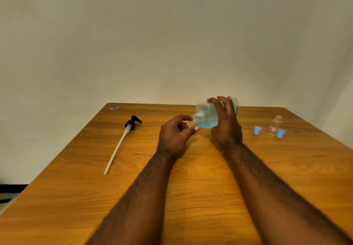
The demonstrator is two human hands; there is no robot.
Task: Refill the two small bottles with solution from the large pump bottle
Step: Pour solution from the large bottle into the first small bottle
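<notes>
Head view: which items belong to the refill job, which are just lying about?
In the job: large bottle, tilted in right hand; small bottle in left hand; second small bottle, open; two blue caps; removed pump.
Lying about: crumpled scrap at the table's far left corner.

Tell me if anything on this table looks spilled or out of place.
No spill shows. The pump lies flat on the table, off the large bottle, which the right hand tilts over the small bottle the left hand holds. That fits pouring.
</notes>
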